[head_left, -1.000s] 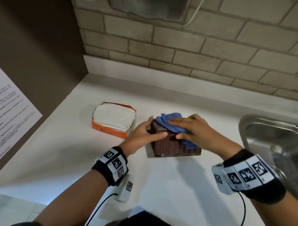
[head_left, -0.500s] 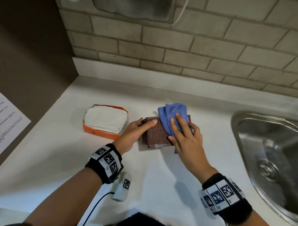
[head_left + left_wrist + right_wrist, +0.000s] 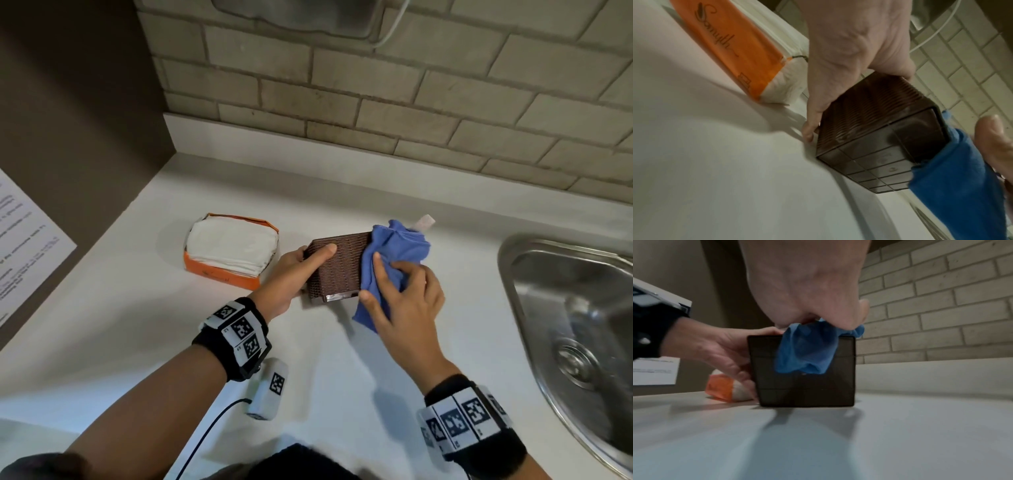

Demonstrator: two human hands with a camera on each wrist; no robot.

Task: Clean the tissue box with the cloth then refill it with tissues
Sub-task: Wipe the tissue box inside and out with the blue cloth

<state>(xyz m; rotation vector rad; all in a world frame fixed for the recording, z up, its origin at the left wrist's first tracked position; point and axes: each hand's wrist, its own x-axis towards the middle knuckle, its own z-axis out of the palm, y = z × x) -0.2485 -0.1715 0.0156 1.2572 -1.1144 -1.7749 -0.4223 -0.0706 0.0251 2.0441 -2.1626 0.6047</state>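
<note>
The brown woven tissue box (image 3: 337,267) lies tipped on the white counter (image 3: 137,325), its gridded base (image 3: 807,386) toward me. My left hand (image 3: 308,260) grips its left end, thumb across the upper face and fingers down the side (image 3: 809,129). My right hand (image 3: 394,284) holds the bunched blue cloth (image 3: 394,246) and presses it on the box's right part. The cloth (image 3: 807,350) hangs over the near edge. An opened orange pack of white tissues (image 3: 229,250) lies just left of the box.
A steel sink (image 3: 575,325) is sunk into the counter at the right. The brick wall (image 3: 411,102) runs behind, a dark wall with a paper notice (image 3: 24,246) stands on the left. A small white device with a cable (image 3: 267,390) lies near my left wrist.
The box went from upright to lying on its side. My right hand has drawn the cloth back from the box's far edge toward its near edge. My left hand stays on its left end.
</note>
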